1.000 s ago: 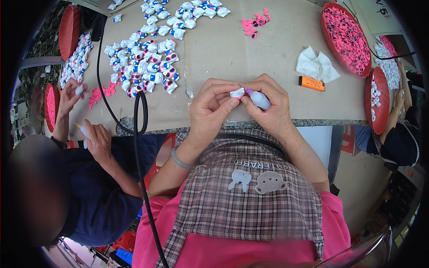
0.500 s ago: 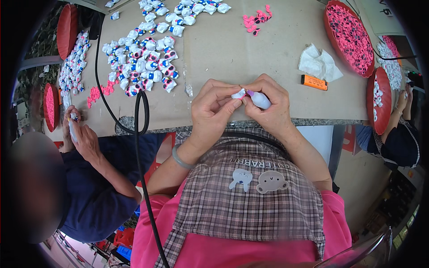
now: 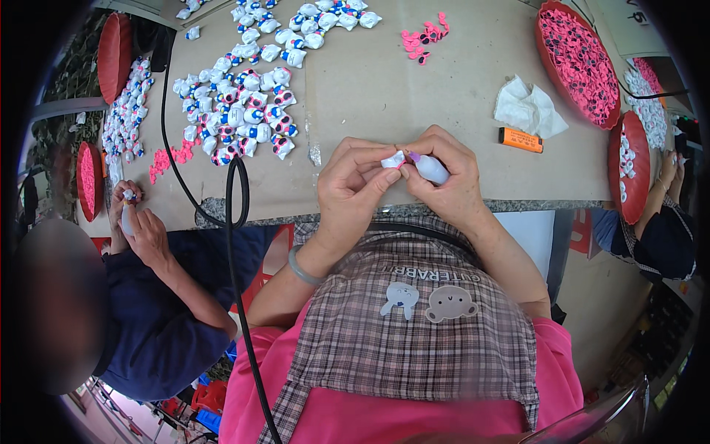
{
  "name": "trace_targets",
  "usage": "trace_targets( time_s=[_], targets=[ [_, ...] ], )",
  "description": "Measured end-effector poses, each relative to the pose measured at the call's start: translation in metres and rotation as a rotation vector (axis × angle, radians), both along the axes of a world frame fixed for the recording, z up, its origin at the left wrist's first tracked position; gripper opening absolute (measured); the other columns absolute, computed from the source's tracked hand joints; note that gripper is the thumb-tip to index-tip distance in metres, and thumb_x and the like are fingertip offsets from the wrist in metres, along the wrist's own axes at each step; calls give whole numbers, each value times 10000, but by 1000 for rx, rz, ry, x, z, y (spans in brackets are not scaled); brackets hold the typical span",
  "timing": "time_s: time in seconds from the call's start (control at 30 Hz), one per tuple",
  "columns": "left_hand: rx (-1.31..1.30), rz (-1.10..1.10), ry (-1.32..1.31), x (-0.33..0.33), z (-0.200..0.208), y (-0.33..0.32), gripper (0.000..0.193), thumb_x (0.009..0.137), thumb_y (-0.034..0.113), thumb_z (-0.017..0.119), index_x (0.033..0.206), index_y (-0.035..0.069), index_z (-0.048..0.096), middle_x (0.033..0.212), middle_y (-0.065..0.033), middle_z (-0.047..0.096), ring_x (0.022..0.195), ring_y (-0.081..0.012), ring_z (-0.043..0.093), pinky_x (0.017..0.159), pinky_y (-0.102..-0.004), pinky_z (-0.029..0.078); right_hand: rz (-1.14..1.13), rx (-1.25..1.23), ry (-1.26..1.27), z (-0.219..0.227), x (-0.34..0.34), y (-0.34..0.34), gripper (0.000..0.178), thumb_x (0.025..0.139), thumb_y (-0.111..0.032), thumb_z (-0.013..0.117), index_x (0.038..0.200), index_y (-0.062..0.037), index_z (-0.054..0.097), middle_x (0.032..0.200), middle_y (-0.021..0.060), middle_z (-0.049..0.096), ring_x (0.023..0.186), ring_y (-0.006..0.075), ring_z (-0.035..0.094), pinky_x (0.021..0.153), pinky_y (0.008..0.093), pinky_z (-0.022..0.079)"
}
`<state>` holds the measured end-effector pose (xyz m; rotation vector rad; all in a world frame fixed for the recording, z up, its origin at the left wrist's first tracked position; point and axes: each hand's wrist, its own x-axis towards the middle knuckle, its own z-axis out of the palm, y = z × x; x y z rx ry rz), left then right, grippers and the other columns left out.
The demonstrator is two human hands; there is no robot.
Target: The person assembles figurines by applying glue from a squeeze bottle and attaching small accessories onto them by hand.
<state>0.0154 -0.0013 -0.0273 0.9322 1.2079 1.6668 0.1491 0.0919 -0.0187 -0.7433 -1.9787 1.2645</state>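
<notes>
Between the thumb and fingers of my left hand (image 3: pixel 353 183) is a small white figurine (image 3: pixel 393 159) with a pink edge. My right hand (image 3: pixel 452 174) is closed round a white squeeze bottle (image 3: pixel 432 172) whose purple tip points at the figurine. Tip and figurine are very near each other; whether they touch I cannot tell. Both hands are over the table's near edge. Beyond them to the left lie many white figurines (image 3: pixel 255 115) with blue and pink parts. A few loose pink pieces (image 3: pixel 424 37) with dark spots lie farther off.
At the right are a red tray (image 3: pixel 543 66) of pink pieces, a smaller red tray (image 3: pixel 640 200) with white pieces, a crumpled tissue (image 3: pixel 526 107) and an orange box (image 3: pixel 521 140). A black cable (image 3: pixel 231 251) loops down at the left. Beside it a co-worker's hands (image 3: pixel 144 229) hold a bottle.
My hands keep nearly the same pose, with the figurine turned slightly. The view has shifted a little. At the left, the co-worker's hands have moved slightly nearer.
</notes>
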Motion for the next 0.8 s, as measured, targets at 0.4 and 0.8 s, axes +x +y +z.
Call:
trace_targets(
  time_s=[0.4,0.8],
  targets=[
    [-5,-14,16,0,0,-1,230,809,-141,599,1027,-71,588,1074,-124,520,1041,-245,609,922,-318,522,8,-35,23,-3,5,0,158,720,25,676,875,2,661,764,84,605,662,168,587,598,263,458],
    [5,10,-11,-3,0,-1,203,806,-128,612,995,-53,604,1059,-105,527,1008,-202,609,878,-294,539,8,-84,-23,3,1,0,147,733,37,677,876,8,664,768,70,594,663,150,575,589,260,447]
  ],
)
